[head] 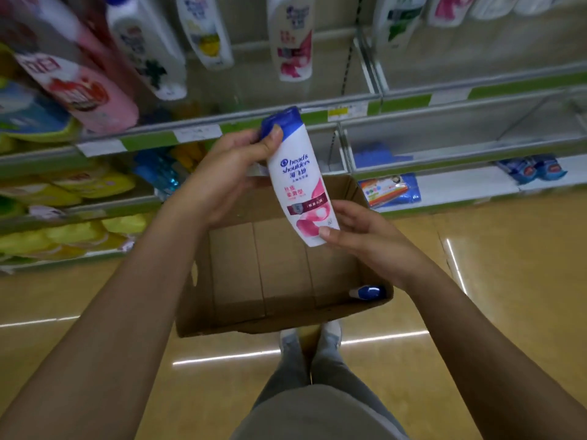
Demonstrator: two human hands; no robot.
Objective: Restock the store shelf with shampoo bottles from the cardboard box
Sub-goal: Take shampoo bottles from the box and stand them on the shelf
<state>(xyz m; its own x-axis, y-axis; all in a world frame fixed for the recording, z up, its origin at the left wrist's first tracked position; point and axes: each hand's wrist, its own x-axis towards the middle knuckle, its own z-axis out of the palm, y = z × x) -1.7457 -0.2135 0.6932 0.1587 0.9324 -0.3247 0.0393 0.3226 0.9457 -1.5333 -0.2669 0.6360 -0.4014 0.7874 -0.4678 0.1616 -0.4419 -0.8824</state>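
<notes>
bottle (298, 182) stands cap-up over box (282, 274), left hand (222, 176) pinching cap end, right hand (359, 236) pinching base; shelf (349, 109) just beyond

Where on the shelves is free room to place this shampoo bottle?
Free: the shelf between the lemon-label bottle and the pink-label bottle, and right of the divider. Crowded: the far-left shelves with yellow packs.

— What is worn on the arms?

— Nothing is worn there; both forearms are seen bare to the near edge, and no watch or ring can be made out on the left hand (222, 176) or the right hand (365, 236).

— And lower down?

— Grey trousers (317, 392) are worn, with light grey shoes (332, 333) seen at the box's near side.
</notes>
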